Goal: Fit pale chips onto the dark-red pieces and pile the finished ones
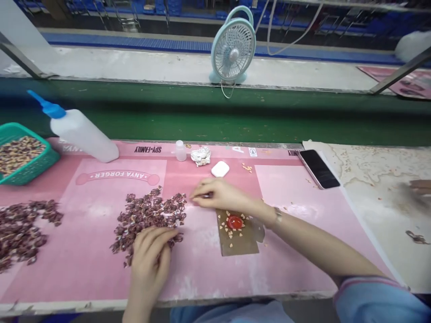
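Note:
My right hand [217, 195] is closed in a pinch around a slim dark object [208, 195]; its kind is mostly hidden by the fingers. Below that wrist, a brown sheet [237, 246] bears small pale heart-like bits and a glossy red-orange dome [235, 222]. My left hand [151, 253] rests on the near edge of a pile of small dark reddish-brown pieces [144, 215]. Its fingers reach over the pieces, thumb apart from the index finger. Whether a piece touches the fingertips is hard to see.
Another dark pile [22, 233] lies far left, near a green basket [49, 159] of small pieces. A white squeeze bottle [85, 134], small bottle [181, 151], crumpled wad [201, 156], white case [220, 169] and phone [319, 168] line the back. A fan [234, 49] stands behind.

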The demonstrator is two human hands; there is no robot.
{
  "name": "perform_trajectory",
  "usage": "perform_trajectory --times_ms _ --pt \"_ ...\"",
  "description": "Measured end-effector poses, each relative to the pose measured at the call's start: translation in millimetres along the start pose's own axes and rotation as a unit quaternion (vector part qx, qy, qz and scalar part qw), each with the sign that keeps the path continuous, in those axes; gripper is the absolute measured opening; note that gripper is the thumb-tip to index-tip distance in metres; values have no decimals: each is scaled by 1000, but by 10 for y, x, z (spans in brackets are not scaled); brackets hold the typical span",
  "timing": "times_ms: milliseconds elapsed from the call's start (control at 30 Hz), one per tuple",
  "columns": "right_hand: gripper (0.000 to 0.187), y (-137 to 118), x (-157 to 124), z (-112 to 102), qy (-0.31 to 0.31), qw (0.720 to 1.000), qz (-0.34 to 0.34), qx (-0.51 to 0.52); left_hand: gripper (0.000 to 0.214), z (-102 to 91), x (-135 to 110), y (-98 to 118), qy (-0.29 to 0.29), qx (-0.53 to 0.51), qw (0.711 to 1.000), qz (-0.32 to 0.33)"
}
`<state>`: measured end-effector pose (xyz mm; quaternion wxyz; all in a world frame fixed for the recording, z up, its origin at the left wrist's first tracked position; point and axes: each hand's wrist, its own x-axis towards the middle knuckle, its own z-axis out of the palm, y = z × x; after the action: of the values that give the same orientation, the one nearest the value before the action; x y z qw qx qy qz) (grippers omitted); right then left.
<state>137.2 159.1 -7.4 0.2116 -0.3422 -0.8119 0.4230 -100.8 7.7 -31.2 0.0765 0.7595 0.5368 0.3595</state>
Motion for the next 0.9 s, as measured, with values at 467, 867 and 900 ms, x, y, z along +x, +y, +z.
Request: perform_trajectory --times_ms 467,867,900 --pt "30 32 783 191 -41 926 77 367 31 -19 -10 51 6 19 1000 6" --pt "50 417 -1586 -794 378 890 187 173 31 159 81 77 -60 8 996 59" --pt "48 512 -1900 -829 440 865 222 97 31 178 104 63 -66 7 996 62"
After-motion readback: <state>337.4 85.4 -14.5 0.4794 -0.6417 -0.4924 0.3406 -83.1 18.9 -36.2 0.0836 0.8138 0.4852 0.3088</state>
